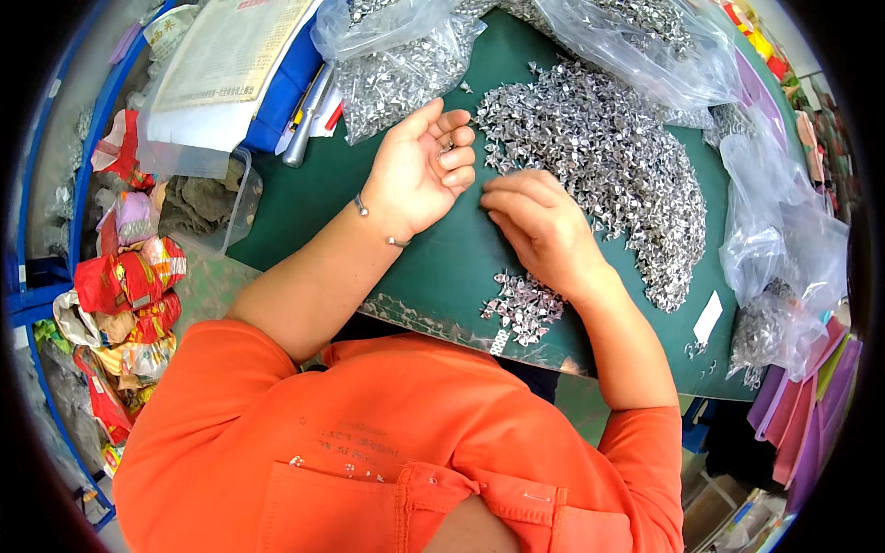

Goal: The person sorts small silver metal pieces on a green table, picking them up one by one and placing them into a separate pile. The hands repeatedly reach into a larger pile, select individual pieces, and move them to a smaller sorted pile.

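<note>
My left hand is turned palm up over the green table, with its fingers curled in. Between those fingers shows a small shiny metal piece, partly hidden. To its right, my right hand is closed, back upward, its fingertips pressed together and pointing toward the left hand. What the right fingers hold, if anything, cannot be seen. Beyond the right hand spreads a large heap of small pronged silver metal pieces. A smaller pile of similar pieces lies near the table's front edge, below the right wrist.
Clear plastic bags of metal pieces lie at the back of the green table. At left stand a blue bin under papers and a clear tub. A white card and another bag lie at right.
</note>
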A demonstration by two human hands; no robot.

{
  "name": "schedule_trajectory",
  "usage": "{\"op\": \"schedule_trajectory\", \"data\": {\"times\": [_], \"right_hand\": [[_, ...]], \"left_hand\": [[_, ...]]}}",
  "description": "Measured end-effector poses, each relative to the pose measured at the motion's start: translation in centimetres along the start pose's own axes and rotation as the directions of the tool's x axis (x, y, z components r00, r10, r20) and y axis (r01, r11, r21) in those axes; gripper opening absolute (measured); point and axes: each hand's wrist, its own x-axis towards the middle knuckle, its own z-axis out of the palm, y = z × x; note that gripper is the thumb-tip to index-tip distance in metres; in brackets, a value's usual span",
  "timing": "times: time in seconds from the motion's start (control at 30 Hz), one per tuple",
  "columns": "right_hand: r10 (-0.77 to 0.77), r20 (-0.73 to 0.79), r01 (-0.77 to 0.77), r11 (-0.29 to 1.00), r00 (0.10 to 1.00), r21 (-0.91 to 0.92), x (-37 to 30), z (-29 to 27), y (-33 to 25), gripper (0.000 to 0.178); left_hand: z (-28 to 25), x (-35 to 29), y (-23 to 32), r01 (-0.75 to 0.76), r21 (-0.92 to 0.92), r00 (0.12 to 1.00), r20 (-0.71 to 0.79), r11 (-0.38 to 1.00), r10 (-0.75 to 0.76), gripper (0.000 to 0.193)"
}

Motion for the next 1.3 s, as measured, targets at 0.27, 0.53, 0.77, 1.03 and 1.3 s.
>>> {"op": "schedule_trajectory", "data": {"times": [0.27, 0.53, 0.77, 1.03, 1.3], "right_hand": [[0.181, 0.126, -0.198, 0.97, 0.975, 0.141, -1.6, -2.1, 0.3, 0.015], [0.317, 0.028, -0.319, 0.945, 0.948, 0.069, -1.8, -4.9, 0.7, 0.011], [0.229, 0.053, -0.232, 0.97, 0.972, 0.07, -1.4, -3.1, -0.5, 0.011], [0.164, -0.045, -0.16, 0.983, 0.985, 0.089, 2.4, -2.3, -0.3, 0.028], [0.154, 0.05, -0.153, 0.988, 0.987, -0.024, 1.0, -2.2, 0.1, 0.04]], "left_hand": [[-0.2, -0.1, 0.0, 0.003, -0.003, 1.0, 0.006, 1.0, -0.003, 0.031], [0.0, -0.1, 0.0, 0.065, 0.106, 0.998, 0.002, 0.992, -0.065, 0.032], [1.3, -0.8, -0.6, 0.136, 0.522, 0.989, -0.115, 0.842, -0.089, 0.038], [0.5, -0.5, -0.4, 0.185, 0.335, 0.982, -0.096, 0.924, -0.161, 0.037], [0.1, -0.9, 0.3, -0.16, 0.291, 0.984, -0.034, 0.943, 0.178, 0.023]]}}
